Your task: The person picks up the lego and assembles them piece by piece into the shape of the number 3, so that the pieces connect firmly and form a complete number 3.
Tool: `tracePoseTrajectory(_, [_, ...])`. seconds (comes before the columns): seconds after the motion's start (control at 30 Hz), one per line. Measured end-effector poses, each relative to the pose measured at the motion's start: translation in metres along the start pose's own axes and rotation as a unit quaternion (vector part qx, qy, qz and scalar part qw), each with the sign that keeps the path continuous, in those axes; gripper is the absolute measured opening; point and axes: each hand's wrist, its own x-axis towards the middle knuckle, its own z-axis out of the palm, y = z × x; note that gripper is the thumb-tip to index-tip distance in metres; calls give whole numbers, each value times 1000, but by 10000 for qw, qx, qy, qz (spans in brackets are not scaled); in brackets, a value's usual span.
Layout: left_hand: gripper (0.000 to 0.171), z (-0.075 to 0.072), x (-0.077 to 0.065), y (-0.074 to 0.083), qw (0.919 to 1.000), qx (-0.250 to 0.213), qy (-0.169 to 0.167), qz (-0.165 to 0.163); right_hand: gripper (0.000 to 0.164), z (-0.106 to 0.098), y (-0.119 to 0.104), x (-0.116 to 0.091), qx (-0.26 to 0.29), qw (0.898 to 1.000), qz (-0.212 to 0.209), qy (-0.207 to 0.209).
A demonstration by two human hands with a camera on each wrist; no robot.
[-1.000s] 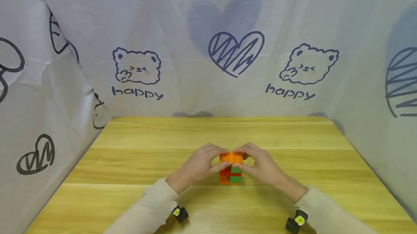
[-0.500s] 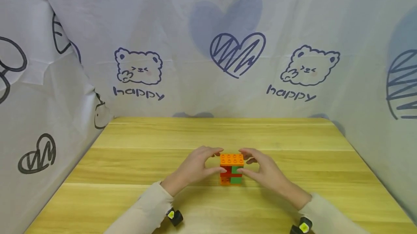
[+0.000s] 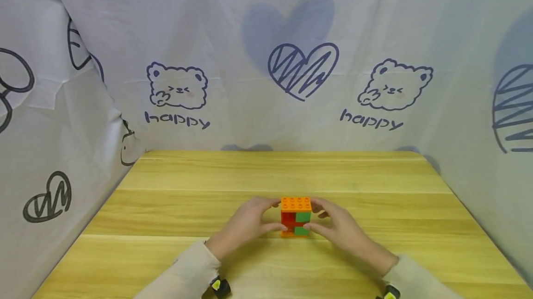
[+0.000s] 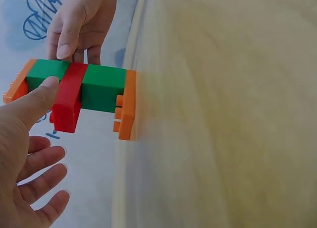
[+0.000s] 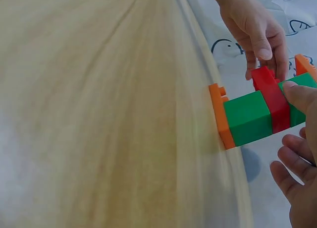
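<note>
A small stack of toy building bricks stands upright on the table, with an orange plate (image 3: 296,203) on top. Beneath it are an upper green brick (image 3: 303,217), a red piece (image 4: 71,96), a lower green brick (image 4: 103,89) and an orange base plate (image 5: 222,116). My left hand (image 3: 248,223) is at the stack's left side, thumb in front and fingers towards the back. On the right side, my right hand (image 3: 342,225) is placed likewise. Both wrist views show loosely spread fingers off the bricks; whether the thumbs touch them, I cannot tell.
The stack stands on a light wooden table (image 3: 175,215). A pale cloth (image 3: 233,72) printed with hearts and bears hangs behind the table and along its sides. A small black device with a yellow mark (image 3: 220,286) sits at the left wrist.
Both hands have let go of the top orange plate, moved slightly apart and come down lower beside the stack. The brick stack has stayed in place.
</note>
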Motion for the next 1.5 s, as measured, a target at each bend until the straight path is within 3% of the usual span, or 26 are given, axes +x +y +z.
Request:
tracePoseTrajectory(0.27, [56, 6, -3, -2, 9994, 178, 136, 270, 54, 4, 3, -3, 266, 9995, 95, -162])
tracePoseTrajectory(0.77, [46, 7, -1, 2, 9955, 687, 199, 628, 46, 11, 8, -6, 597, 9981, 177, -4])
tracePoseTrajectory(1.1, [40, 11, 1, 3, 9963, 503, 208, 665, 44, 16, 8, -7, 794, 9963, 315, 129])
tracePoseTrajectory(1.5, [35, 12, 1, 4, 9972, 400, 225, 590, 43, 20, 6, -7, 1548, 9859, 611, 198])
